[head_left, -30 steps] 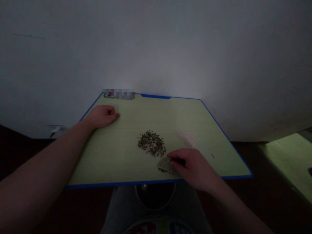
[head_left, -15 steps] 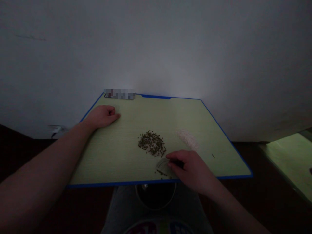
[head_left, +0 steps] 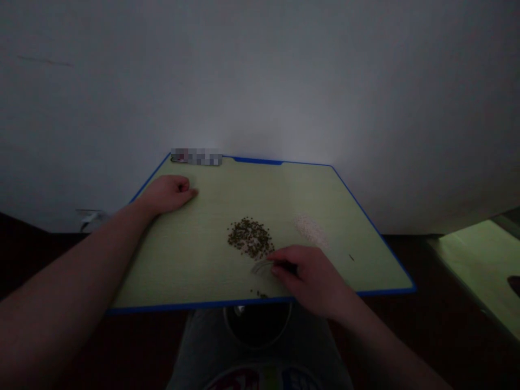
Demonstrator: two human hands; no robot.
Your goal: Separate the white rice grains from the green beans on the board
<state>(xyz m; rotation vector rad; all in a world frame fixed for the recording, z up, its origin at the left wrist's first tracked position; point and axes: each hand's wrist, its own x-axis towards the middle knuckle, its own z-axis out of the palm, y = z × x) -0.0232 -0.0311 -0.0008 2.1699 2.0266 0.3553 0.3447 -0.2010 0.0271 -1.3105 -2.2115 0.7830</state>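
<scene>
My right hand [head_left: 311, 279] pinches a clear curved piece of plastic that looks like a protractor [head_left: 261, 265], tilted just in front of a pile of mung beans [head_left: 249, 237]. Pale grains are mixed into that pile. A few stray beans [head_left: 262, 296] lie at the front edge of the board. To the right is a separate heap of white rice [head_left: 311, 230]. My left hand [head_left: 168, 194] rests at the left side of the board, its fingers curled and nothing visible in them.
The pale tabletop [head_left: 195, 260] has a blue rim. Below its front edge a round metal bowl [head_left: 258, 344] sits between my legs. A small dark sliver [head_left: 351, 258] lies at the right. A wall stands behind; another pale table [head_left: 475, 254] is far right.
My right hand has moved slightly left and away from me, lifting the protractor from the beans near the front edge. Fewer beans lie there now. The left hand has stayed put.
</scene>
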